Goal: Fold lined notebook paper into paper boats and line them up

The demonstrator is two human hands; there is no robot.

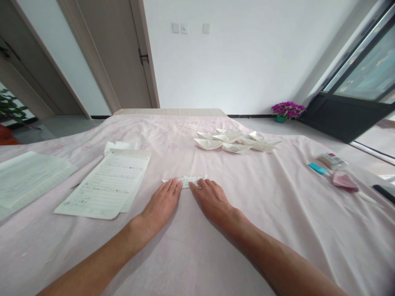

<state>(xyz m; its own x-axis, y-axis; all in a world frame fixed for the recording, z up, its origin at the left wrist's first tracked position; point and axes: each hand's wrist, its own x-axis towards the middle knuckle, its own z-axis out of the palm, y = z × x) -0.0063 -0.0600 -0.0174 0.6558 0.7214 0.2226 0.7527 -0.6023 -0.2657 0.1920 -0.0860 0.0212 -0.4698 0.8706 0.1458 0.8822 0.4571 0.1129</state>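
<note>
Bare forearms [111,257]; left hand [163,200], right hand [212,197], grips flat, uncurled on folded paper strip [189,179]; pointy paper boats [236,146] beyond strip, wrinkled cloth [185,250] beneath.

Unreadable writing on sheets [101,185], folded paper [189,180], red label [331,155]

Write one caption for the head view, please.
Left hand and right hand rest on a folded paper, with paper boats beyond on the pink cloth.
</note>
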